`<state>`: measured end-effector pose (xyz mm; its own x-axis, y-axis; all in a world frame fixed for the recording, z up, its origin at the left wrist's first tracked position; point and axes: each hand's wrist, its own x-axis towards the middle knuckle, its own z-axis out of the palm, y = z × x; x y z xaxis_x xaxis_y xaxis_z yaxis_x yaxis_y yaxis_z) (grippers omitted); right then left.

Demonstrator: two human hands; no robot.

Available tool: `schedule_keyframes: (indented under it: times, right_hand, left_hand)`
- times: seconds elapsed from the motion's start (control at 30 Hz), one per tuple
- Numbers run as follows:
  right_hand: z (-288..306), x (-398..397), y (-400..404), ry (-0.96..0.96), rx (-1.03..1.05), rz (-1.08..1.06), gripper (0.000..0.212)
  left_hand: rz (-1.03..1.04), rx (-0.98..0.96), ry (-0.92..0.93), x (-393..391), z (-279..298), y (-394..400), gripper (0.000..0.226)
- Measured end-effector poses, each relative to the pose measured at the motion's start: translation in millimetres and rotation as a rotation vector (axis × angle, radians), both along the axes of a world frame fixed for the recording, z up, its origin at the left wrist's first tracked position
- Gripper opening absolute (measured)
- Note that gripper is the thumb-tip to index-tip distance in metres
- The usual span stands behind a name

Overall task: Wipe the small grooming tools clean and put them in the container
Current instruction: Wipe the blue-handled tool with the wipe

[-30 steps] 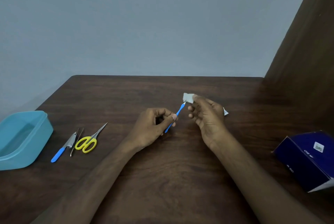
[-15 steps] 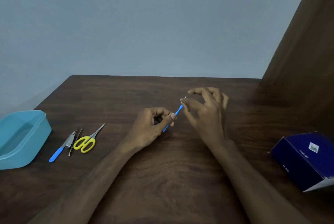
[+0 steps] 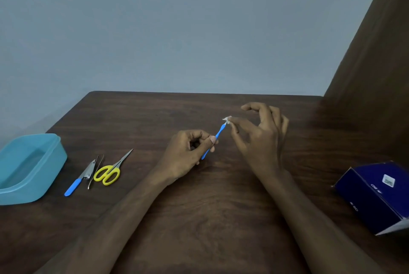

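Note:
My left hand (image 3: pixel 188 156) pinches a thin blue-handled grooming tool (image 3: pixel 219 134) that points up and to the right above the table. My right hand (image 3: pixel 261 138) pinches a small white wipe (image 3: pixel 226 119) around the tool's tip with thumb and forefinger; its other fingers are spread. At the left lie a nail clipper with a blue handle (image 3: pixel 78 178), metal tweezers (image 3: pixel 95 171) and yellow-handled scissors (image 3: pixel 110 172), side by side. A teal plastic container (image 3: pixel 47 177) stands at the far left edge and looks empty.
A dark blue cardboard box (image 3: pixel 376 196) lies at the right edge of the dark wooden table (image 3: pixel 210 218). A brown wooden panel (image 3: pixel 376 52) rises at the back right; a grey wall is behind.
My right hand turned over and closed the wipe around the tool's tip; a second ago the wipe was held more openly above it. The left hand has barely moved.

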<state>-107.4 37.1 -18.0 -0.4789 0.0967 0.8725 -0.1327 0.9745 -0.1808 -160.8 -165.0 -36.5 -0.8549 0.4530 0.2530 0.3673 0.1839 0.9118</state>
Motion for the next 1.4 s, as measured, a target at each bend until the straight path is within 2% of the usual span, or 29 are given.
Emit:
schedule_keyframes:
  times: [0.1,0.2,0.3,0.4,0.5,0.63,0.8,0.9,0.97,1.1,1.23,1.4]
  right_hand:
    - [4.3,5.7,-6.0,0.085,0.015,0.019,0.010]
    - [1.2,3.5,-9.2,-0.016,0.080,0.060,0.009]
    - [-2.0,-1.4,-4.8,-0.054,0.020,0.024,0.006]
    - [0.0,0.9,-3.0,0.027,-0.042,0.014,0.009]
    - [1.7,5.1,-10.3,0.055,0.011,0.128,0.009]
    - [-3.5,1.2,-15.1,-0.054,0.087,0.274,0.008]
    - [-3.8,-2.3,-4.8,-0.057,-0.072,0.180,0.013]
    - [-4.0,1.8,-9.4,-0.070,0.050,0.301,0.011]
    - [-3.3,2.1,-10.7,-0.098,0.075,0.280,0.011]
    - [-0.3,-0.2,-7.2,-0.115,-0.035,0.155,0.012]
    - [-1.0,3.5,-9.9,-0.129,0.122,0.257,0.009]
    - [2.0,1.5,-7.2,-0.128,0.003,0.162,0.010]
  left_hand:
    - [0.017,0.019,-0.010,-0.3,0.8,-1.0,0.022]
    - [0.008,0.025,-0.011,-0.9,0.3,-1.8,0.023]
    - [0.010,0.010,-0.011,0.7,0.6,-1.5,0.021]
    - [0.018,0.002,0.004,1.8,2.7,0.1,0.023]
    - [0.035,0.014,0.012,2.2,4.8,-0.1,0.025]
    - [0.015,-0.002,0.023,1.8,5.1,-2.4,0.028]
    - [0.015,-0.001,0.029,0.7,2.3,-1.0,0.026]
    - [0.022,-0.012,0.039,0.4,3.0,-1.5,0.028]
    - [0.026,-0.007,0.037,0.2,3.2,-1.5,0.027]
    - [0.047,-0.001,0.038,0.1,1.2,0.4,0.022]
    - [0.066,0.008,0.046,0.6,1.7,-0.6,0.021]
    - [0.089,0.014,0.046,0.0,0.2,0.4,0.018]
